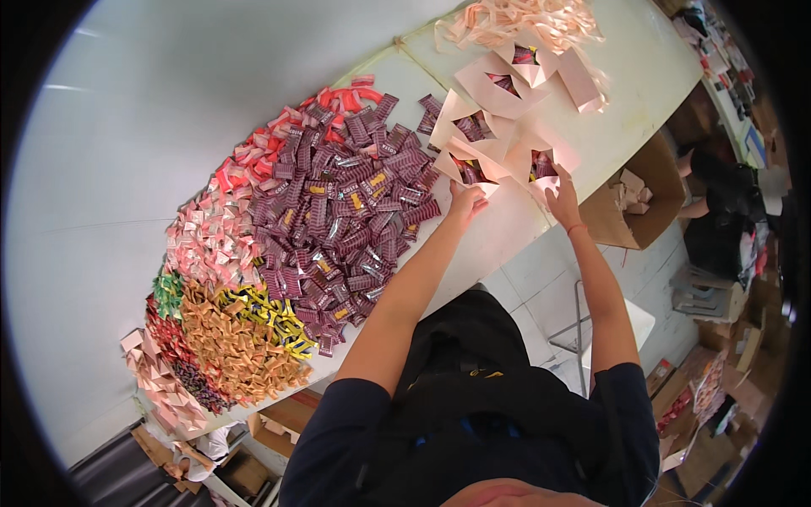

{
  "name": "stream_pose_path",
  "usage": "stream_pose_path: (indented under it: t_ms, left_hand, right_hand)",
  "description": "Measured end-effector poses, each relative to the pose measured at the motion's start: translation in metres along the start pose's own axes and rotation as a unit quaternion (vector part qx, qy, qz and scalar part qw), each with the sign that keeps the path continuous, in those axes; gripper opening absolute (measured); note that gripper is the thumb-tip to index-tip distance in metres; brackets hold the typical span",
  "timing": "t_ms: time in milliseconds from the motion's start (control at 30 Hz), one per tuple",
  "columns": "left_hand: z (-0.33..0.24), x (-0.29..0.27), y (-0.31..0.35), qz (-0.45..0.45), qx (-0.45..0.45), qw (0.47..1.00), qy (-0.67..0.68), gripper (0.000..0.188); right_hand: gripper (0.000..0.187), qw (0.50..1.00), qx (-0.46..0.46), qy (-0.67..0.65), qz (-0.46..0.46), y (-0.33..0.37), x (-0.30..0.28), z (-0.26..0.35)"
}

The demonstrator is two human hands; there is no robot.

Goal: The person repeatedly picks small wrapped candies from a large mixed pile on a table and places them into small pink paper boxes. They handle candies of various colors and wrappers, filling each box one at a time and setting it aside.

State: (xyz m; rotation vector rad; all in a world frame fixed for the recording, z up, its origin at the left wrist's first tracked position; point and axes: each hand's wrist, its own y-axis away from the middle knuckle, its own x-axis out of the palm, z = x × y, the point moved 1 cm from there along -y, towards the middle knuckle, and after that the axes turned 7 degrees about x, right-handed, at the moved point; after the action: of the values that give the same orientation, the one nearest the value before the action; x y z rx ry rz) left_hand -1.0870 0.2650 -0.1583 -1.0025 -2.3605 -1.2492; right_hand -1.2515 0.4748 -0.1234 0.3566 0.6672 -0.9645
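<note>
Both my hands are at the near edge of a cluster of pale pink paper candy boxes, whose pointed tops gape open. My left hand [467, 204] has its fingers closed at the lower edge of one box [487, 190], which holds purple-wrapped candies [467, 171]. Fingers of my right hand [564, 201] grip the near side of the box [557, 152] to its right, also with wrapped candies inside. Behind these stand several more filled pink boxes [499, 100]. Part of each grip is hidden by the paper.
Left of my hands lies a large heap of purple-wrapped candies [338, 203], bordered by red, pink, green, yellow and golden-brown [241, 338] ones. Folded pink boxes [165, 384] sit at the far left end. Peach ribbons [524, 21] lie at the back; a cardboard carton [655, 203] stands right of the table.
</note>
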Motion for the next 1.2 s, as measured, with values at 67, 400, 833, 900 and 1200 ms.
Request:
stream_pose_path:
  t_ms: [67,400,833,900,1200]
  left_hand:
    - [0.006,0.001,-0.013,-0.002,-0.001,1.0,0.001,0.1]
    - [-0.017,0.026,-0.048,0.007,-0.018,0.997,0.077,0.099]
    - [-0.106,-0.032,-0.018,-0.125,0.185,0.959,-0.176,0.045]
    - [-0.095,-0.066,0.023,-0.151,0.353,0.855,-0.349,0.048]
    - [-0.074,-0.117,0.025,0.052,0.308,0.549,-0.775,0.112]
  right_hand:
    - [0.054,0.988,-0.067,0.101,-0.092,0.012,-0.001,0.023]
    - [0.013,0.989,0.058,-0.101,-0.094,0.069,0.109,0.101]
    - [0.062,0.994,-0.086,-0.034,0.056,-0.037,0.232,0.116]
    - [0.063,0.998,-0.035,0.0,0.057,-0.061,0.259,0.137]
    - [0.096,0.986,0.06,0.103,-0.116,-0.162,0.342,0.206]
